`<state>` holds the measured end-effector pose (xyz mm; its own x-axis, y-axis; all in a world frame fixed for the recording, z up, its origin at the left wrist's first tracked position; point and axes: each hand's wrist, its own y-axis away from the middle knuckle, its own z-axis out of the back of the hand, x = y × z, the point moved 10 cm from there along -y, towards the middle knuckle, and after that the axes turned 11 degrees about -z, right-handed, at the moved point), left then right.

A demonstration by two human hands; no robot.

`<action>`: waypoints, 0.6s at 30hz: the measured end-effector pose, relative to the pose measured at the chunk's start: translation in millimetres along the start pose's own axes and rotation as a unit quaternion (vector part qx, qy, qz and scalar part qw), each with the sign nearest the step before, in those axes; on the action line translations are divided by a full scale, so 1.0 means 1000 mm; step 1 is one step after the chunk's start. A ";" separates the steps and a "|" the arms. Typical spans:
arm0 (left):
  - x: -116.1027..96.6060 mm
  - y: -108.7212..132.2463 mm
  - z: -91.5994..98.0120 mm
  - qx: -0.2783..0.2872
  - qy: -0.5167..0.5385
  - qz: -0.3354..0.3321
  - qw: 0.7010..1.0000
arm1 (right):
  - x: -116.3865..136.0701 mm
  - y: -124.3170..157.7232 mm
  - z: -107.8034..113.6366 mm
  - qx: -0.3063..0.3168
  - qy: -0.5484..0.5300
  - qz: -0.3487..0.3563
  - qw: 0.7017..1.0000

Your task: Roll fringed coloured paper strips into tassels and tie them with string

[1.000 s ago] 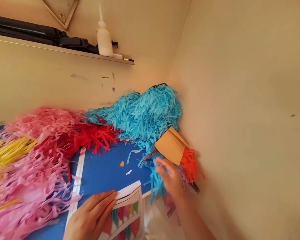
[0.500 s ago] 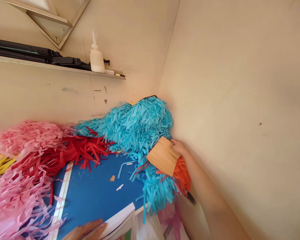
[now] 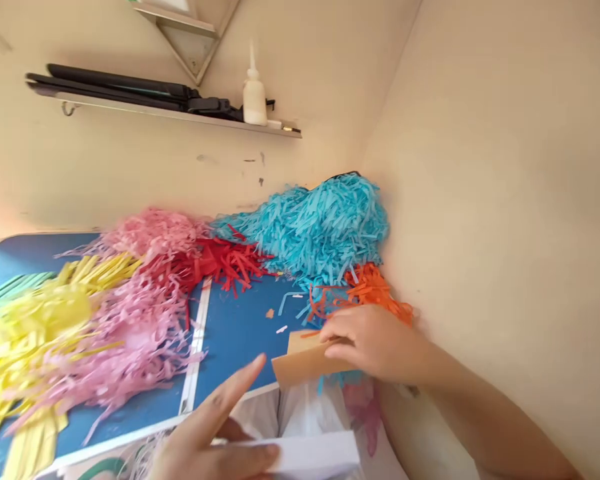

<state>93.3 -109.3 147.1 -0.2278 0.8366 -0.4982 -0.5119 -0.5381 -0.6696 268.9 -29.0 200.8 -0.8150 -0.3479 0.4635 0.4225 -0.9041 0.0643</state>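
Observation:
In the head view, my right hand [image 3: 373,340] pinches a folded piece of tan paper or thin card [image 3: 300,367] above the table's front edge. My left hand [image 3: 207,437] grips a white sheet or stack of paper [image 3: 315,450] low in the frame, its index finger stretched out. The sheet's printed side is hidden. Orange paper fringe [image 3: 373,287] lies just beyond my right hand. Behind it, blue paper fringe [image 3: 320,230] is heaped against the wall corner.
The blue table [image 3: 245,320] bears pink fringe [image 3: 135,333], red fringe [image 3: 220,260] and yellow fringe [image 3: 45,313]. A wall shelf [image 3: 180,117] holds a white nozzle bottle [image 3: 255,97] and a black hair straightener [image 3: 125,87]. White plastic bags [image 3: 310,407] sit below the front edge.
My right hand has brought the tan paper from the blue fringe toward me and left, and it now looks folded. My left hand has risen with the white paper. The view has swung left.

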 end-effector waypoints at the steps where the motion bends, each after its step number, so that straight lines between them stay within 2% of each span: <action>1: -0.004 -0.006 -0.001 0.000 0.001 0.000 1.000 | 0.015 -0.001 -0.015 0.029 0.011 0.014 0.999; 3: -0.004 -0.016 -0.006 0.022 0.016 0.007 1.000 | 0.037 -0.002 -0.039 0.074 0.007 0.043 0.996; 5: 0.007 -0.017 -0.015 0.064 0.055 0.046 0.995 | 0.049 -0.001 -0.049 0.090 -0.009 0.072 0.993; 7: 0.022 -0.009 -0.020 0.084 0.108 0.105 0.985 | 0.050 -0.002 -0.050 0.083 -0.011 0.082 0.993; 11: 0.046 0.013 -0.021 0.068 0.194 0.196 0.959 | 0.033 -0.009 -0.046 0.084 -0.034 0.048 0.995; 14: 0.051 0.015 -0.016 0.055 0.182 0.198 0.962 | 0.026 -0.014 -0.047 0.083 -0.065 0.043 0.994; 18: 0.047 0.004 -0.008 0.052 0.143 0.162 0.975 | 0.025 -0.017 -0.046 0.029 -0.048 0.065 0.996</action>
<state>87.6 -72.7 116.3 -0.1594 0.5539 -0.8172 -0.5361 -0.7437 -0.3995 222.9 -34.2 170.7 -0.7109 -0.4341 0.5534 0.5473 -0.8356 0.0475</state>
